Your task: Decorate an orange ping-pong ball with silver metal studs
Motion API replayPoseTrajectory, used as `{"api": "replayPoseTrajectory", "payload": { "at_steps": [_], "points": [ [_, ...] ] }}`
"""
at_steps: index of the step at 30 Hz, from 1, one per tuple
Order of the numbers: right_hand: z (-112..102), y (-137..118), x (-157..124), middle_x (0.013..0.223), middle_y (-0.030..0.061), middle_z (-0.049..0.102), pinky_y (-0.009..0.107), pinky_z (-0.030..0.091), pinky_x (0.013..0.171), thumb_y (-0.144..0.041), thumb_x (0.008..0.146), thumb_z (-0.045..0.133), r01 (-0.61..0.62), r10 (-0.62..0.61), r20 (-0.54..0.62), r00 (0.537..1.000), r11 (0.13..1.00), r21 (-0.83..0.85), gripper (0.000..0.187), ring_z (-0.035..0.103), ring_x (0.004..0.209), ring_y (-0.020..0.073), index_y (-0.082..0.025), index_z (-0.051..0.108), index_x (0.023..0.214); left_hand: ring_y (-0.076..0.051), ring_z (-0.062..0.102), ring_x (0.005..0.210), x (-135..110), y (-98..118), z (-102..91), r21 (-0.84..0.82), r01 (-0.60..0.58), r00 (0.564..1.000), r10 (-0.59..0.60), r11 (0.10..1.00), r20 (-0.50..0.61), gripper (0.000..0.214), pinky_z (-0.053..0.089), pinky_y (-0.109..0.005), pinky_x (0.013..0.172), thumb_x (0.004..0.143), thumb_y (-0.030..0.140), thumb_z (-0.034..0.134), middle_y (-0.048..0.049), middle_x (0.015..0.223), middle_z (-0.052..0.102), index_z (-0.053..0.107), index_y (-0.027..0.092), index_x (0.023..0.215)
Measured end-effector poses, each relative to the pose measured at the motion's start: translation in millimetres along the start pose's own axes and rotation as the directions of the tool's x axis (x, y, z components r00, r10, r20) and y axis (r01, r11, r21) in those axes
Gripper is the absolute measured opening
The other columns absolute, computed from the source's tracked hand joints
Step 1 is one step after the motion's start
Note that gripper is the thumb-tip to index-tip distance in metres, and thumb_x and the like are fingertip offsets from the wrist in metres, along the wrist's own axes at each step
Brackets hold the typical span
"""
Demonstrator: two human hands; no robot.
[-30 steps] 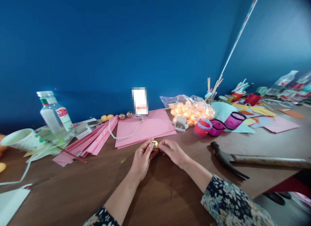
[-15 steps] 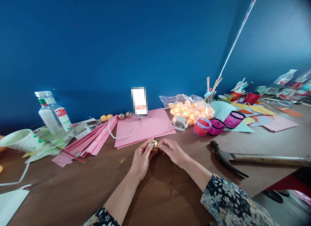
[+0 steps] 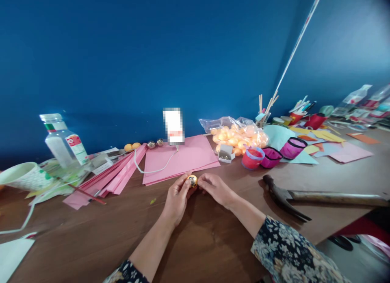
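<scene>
Ball: small, round, orange-yellow (image 3: 192,180), its upper face covered in shiny silver and gold bits with dark gaps; just below the centre of the frame, over the table (image 3: 198,246).
Left hand: thumb and fingers (image 3: 177,197) curled round the ball, gripping it and hiding its left side.
Right hand: nearly closed (image 3: 218,189), fingertips drawn together by the ball's right edge; too small to tell whether they pinch anything.
Sheets: pink stack (image 3: 183,157) just beyond the hands, mid-frame.
Box: grey, open (image 3: 226,149), small metal bits inside, right of centre.
Bag: clear plastic (image 3: 240,139), full of orange balls, behind the box.
Shiny balls: two (image 3: 151,145), left of centre.
Hammer: lying across the lower right (image 3: 283,197), apart from the right hand.
Bottle: clear (image 3: 59,141), left of frame.
</scene>
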State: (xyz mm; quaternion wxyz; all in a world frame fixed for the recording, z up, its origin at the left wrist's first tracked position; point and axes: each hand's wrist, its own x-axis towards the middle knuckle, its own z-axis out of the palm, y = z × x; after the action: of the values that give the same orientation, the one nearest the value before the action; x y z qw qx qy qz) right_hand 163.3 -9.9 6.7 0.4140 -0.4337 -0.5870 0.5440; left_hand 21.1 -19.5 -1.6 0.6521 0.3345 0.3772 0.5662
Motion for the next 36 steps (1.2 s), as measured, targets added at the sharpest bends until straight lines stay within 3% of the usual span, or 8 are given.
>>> {"api": "replayPoseTrajectory", "payload": {
  "at_steps": [17,29,36],
  "points": [
    [3.3,0.3,1.9,0.062,-0.0011,0.055,0.023,0.042,0.059,-0.035,0.072,0.056,0.007,-0.007,-0.103,0.995,1.0,-0.007,0.022,0.05,0.059,0.0096,-0.013,0.054,0.068,-0.02,0.05,0.107,1.5,-6.0,-1.5,0.048,-0.033,0.999,0.033,0.998,-0.001,0.038,0.038,-0.035,0.094,0.071,0.026,0.06,-0.0052,0.114,0.058,0.057,0.02,0.109],
    [7.6,0.7,2.4,0.061,-0.0017,0.055,0.023,0.044,0.056,-0.034,0.067,0.061,-0.01,0.022,-0.154,0.988,0.997,0.076,0.022,0.052,0.056,0.0096,-0.015,0.051,0.071,-0.018,0.053,0.102,-1.4,-3.0,1.7,0.003,0.009,1.0,-0.009,1.0,0.003,0.036,0.04,-0.035,0.092,0.072,0.027,0.059,-0.0045,0.108,0.061,0.058,0.02,0.107],
    [9.0,-1.9,0.9,0.057,-0.0032,0.052,0.02,0.038,0.05,-0.036,0.067,0.062,0.021,0.0,-0.136,0.991,0.988,0.152,0.023,0.046,0.051,0.0074,-0.015,0.052,0.073,-0.016,0.055,0.097,-5.2,1.9,3.6,-0.059,0.065,0.997,-0.062,0.996,0.051,0.036,0.04,-0.036,0.092,0.075,0.03,0.054,-0.0053,0.104,0.061,0.057,0.019,0.109]
  ]
}}
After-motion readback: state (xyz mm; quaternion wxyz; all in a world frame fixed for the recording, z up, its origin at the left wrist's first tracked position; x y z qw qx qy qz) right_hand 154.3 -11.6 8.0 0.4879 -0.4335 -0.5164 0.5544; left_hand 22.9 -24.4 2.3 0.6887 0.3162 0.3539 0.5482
